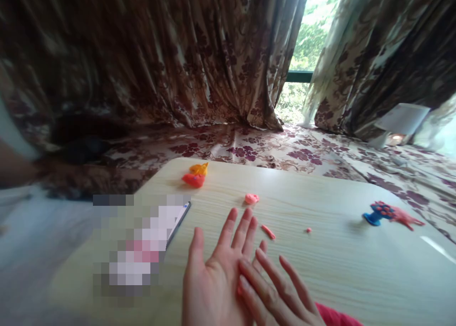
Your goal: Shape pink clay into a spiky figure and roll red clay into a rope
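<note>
My left hand (221, 269) is held palm up over the table, fingers stretched out. Across its palm lies my right hand (276, 290), with its fingers straight and spread. A small bit of pink modelling clay (240, 287) peeks out between the two hands; most of it is hidden. Just beyond my fingertips sits a pink clay lump (251, 199). To the right of them lie a short pink clay roll (268, 231) and a tiny pink clay ball (308, 230).
The pale wooden table (342, 269) holds orange and red clay pieces (194, 180) at its far left. A blue stand with pink dots (379, 213) touches a pink clay shape (406, 217) at right. A blurred-out phone-like device (153, 236) lies left. Behind are a lamp (404, 118) and curtains (213, 55).
</note>
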`<state>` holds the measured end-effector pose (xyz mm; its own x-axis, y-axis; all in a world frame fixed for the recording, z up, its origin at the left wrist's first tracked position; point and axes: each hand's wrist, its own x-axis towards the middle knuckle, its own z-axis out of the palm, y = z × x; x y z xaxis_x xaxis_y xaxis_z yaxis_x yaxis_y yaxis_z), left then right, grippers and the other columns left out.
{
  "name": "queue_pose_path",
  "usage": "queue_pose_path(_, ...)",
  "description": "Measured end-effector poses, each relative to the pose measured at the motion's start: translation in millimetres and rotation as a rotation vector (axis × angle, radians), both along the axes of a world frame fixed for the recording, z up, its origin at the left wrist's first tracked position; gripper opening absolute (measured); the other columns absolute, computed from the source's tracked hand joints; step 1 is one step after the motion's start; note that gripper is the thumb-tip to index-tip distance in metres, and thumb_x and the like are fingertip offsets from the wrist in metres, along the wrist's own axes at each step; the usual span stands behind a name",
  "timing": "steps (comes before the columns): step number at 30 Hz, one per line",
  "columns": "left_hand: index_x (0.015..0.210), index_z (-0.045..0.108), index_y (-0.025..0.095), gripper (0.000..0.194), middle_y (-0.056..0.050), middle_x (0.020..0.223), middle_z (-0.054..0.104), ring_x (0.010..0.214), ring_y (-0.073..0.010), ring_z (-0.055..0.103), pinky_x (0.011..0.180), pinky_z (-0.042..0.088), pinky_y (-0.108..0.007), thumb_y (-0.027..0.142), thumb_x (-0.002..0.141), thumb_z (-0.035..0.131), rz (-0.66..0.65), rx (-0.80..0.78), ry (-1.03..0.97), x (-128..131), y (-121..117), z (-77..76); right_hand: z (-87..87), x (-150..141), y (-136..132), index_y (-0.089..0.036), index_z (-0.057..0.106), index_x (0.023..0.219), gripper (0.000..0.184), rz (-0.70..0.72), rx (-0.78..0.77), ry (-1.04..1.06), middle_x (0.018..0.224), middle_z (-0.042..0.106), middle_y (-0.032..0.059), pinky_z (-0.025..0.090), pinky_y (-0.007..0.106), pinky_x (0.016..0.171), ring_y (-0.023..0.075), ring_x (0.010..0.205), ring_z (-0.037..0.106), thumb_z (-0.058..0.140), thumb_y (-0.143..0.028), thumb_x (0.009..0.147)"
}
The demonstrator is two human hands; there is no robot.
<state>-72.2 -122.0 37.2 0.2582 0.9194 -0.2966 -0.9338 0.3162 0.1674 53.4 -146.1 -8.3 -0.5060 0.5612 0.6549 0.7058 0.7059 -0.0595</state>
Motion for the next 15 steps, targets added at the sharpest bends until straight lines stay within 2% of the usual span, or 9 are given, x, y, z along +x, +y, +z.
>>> queue_pose_path(5, 0.123, 0.054, 0.022, 0.063, -0.009, 0.132, 0.053, 0.128, -0.024, 0.04, 0.109, 0.019, -0.046, 0.061, 0.08, 0.029, -0.102, -0.061, 0.111, 29.9, -2.9, 6.8, 16.9, 21.6, -1.2, -0.024, 0.063, 0.1, 0.015, 0.081, -0.098, 0.167, 0.106, 0.07, 0.0039, 0.05, 0.039, 0.092, 0.0242, 0.118, 0.052, 0.052, -0.025, 0.089)
queue_pose_path(8, 0.115, 0.059, 0.021, 0.062, -0.011, 0.126, 0.058, 0.125, -0.0256, 0.043, 0.109, 0.021, -0.047, 0.063, 0.079, 0.032, -0.079, -0.046, 0.228, 45.5, -4.8, 9.4, 29.7, 42.1, 1.8, -0.02, 0.061, 0.089, 0.01, 0.113, -0.159, 0.274, 0.091, 0.07, 0.006, 0.054, 0.033, 0.082, 0.022, 0.1, 0.061, 0.059, -0.015, 0.081)
queue_pose_path(11, 0.107, 0.062, 0.025, 0.047, -0.005, 0.125, 0.06, 0.127, -0.0206, 0.04, 0.111, 0.019, -0.039, 0.057, 0.078, 0.044, 0.09, 0.02, 0.376, 44.0, -5.8, 5.8, 29.5, 75.7, 0.3, -0.019, 0.06, 0.087, 0.01, -0.023, -0.234, 0.308, 0.082, 0.067, 0.0054, 0.054, 0.029, 0.068, 0.0183, 0.079, 0.063, 0.055, -0.012, 0.081)
queue_pose_path(13, 0.106, 0.062, 0.025, 0.039, -0.004, 0.124, 0.06, 0.126, -0.0217, 0.042, 0.111, 0.021, -0.041, 0.05, 0.079, 0.049, 0.267, 0.099, 0.659, 31.8, -7.2, -6.0, 22.7, 99.6, -1.7, -0.02, 0.059, 0.091, 0.011, -0.163, -0.299, 0.263, 0.082, 0.066, 0.005, 0.053, 0.03, 0.065, 0.0181, 0.075, 0.062, 0.051, -0.015, 0.085)
queue_pose_path(15, 0.105, 0.062, 0.026, 0.03, -0.001, 0.121, 0.062, 0.124, -0.0224, 0.044, 0.109, 0.026, -0.042, 0.043, 0.084, 0.049, 0.331, 0.188, 0.984, 14.7, -9.9, -24.7, 15.5, 117.6, -2.2, -0.021, 0.059, 0.095, 0.013, -0.246, -0.357, 0.183, 0.084, 0.065, 0.0045, 0.051, 0.033, 0.068, 0.0189, 0.076, 0.062, 0.049, -0.017, 0.087)
